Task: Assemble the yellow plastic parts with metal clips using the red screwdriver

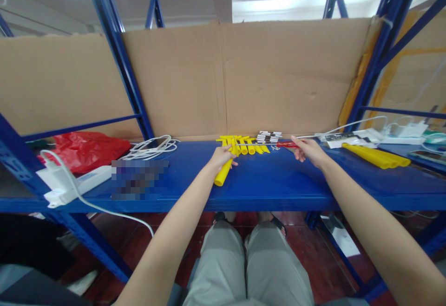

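Observation:
My left hand [222,156] is closed around a yellow plastic tube [223,177], which slants toward the table's front edge. In my right hand [308,152] is a screwdriver [286,144] with a red handle. Its long thin shaft runs level to the left, and its tip reaches the upper end of the tube at my left fingers; whether it is inside the tube I cannot tell. Just behind lie several more yellow tubes and pieces [250,147] in a row. Beside them sits a small stack of white and black strips [269,137].
Several long yellow tubes [378,156] lie at the right, near a white power strip [400,135]. At the left are a red plastic bag [92,150], a coiled white cable [153,147] and another power strip [87,183]. A cardboard sheet [223,78] walls the back of the blue table [275,180].

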A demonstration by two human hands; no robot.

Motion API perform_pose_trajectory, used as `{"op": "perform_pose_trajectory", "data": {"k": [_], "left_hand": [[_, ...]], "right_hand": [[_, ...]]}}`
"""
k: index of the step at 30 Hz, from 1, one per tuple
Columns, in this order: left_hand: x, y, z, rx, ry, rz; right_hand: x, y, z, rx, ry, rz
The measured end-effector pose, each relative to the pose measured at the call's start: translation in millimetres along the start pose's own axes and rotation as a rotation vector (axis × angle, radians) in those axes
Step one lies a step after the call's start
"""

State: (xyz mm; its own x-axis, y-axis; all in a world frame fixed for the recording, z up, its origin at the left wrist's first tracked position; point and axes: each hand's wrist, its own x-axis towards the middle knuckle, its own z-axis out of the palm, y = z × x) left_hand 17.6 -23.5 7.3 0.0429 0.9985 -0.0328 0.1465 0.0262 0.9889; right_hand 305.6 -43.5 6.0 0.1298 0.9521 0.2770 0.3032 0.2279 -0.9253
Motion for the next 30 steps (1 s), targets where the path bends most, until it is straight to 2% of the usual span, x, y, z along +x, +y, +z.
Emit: {"op": "perform_pose_trajectory", "data": {"k": [12, 21, 30], "left_hand": [[-0.1, 1.0, 0.6, 0.022, -0.014, -0.01], [-5.7, 4.1, 0.4, 0.036, -0.034, 0.009], [-8.4, 10.4, -1.5, -0.041, -0.064, 0.081]], "right_hand": [[-3.7, -5.0, 1.9, -0.046, 0.048, 0.059], [6.2, 5.4, -4.4, 0.06, 0.064, 0.035], [6.5, 2.3, -3.4, 0.181, 0.103, 0.022]]}}
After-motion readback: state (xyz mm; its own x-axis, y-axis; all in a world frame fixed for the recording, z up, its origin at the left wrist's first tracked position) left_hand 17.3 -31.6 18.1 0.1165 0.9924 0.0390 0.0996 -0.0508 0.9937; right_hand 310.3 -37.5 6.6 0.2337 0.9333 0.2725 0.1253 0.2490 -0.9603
